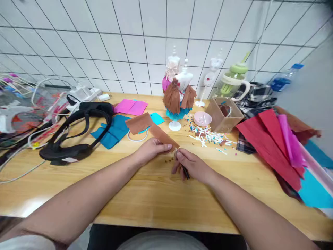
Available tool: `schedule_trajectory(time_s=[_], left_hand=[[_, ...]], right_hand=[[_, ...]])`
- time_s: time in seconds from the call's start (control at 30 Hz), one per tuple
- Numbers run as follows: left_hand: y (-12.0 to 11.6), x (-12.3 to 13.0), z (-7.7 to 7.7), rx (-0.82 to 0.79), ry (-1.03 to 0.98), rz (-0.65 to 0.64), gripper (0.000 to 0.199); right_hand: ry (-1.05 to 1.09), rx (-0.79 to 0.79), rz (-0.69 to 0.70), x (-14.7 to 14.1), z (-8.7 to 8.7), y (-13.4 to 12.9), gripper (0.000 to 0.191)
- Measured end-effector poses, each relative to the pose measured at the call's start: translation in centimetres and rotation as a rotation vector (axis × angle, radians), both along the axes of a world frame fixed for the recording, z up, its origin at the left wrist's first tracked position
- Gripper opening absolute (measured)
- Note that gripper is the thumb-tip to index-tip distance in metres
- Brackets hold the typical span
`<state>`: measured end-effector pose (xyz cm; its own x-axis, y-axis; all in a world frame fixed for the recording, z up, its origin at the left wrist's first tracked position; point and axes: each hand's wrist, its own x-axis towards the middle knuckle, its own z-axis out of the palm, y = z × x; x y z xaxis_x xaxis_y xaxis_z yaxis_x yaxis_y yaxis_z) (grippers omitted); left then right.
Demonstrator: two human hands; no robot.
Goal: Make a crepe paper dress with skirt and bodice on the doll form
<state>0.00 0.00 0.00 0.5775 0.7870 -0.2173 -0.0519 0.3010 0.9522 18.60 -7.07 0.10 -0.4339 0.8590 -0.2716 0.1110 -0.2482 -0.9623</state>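
My left hand [153, 149] pinches a folded strip of brown crepe paper [162, 134] at its lower edge, thumb on top. The strip slants from upper left down to my right hand [191, 163]. That hand is closed around small scissors [185, 172] with a dark handle, largely hidden by the fingers. A bit of metal shows at the strip's near end, beside my fingertips. Small brown scraps [169, 160] lie on the table just below. Another brown paper piece [139, 123] and a white ring [137, 135] lie beyond my left hand.
Small dress-form stands [174, 125] with paper skirts stand at the back. White paper bits [204, 135], a pink dish [202, 118] and a cardboard box [224, 116] are right of them. A black headset [78, 149] lies left; red paper [270, 149] is piled right.
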Motion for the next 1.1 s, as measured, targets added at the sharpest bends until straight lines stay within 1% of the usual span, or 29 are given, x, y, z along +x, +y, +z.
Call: schedule_trajectory(time_s=[0.17,0.33,0.67,0.87,0.93,1.1], left_hand=[[-0.14,0.06,0.14,-0.035,-0.004,0.005,0.027],[-0.08,-0.04,0.05,-0.002,0.0,-0.015,0.026],[-0.17,-0.04,0.21,-0.008,0.016,-0.029,0.024],[-0.13,0.09,0.4,0.013,0.07,0.019,0.027],[-0.11,0.13,0.45,0.011,0.066,0.038,0.028],[0.02,0.15,0.25,-0.008,0.044,0.047,0.027]], right_hand=[[0.002,0.021,-0.011,0.04,0.24,-0.23,0.046],[-0.036,0.028,-0.015,0.06,0.5,-0.19,0.043],[-0.075,0.064,-0.013,0.16,0.28,-0.06,0.035],[-0.111,0.05,0.005,0.27,0.4,-0.13,0.03],[-0.14,0.045,-0.017,0.22,0.45,-0.15,0.03],[-0.229,0.008,-0.127,0.21,0.78,-0.09,0.032]])
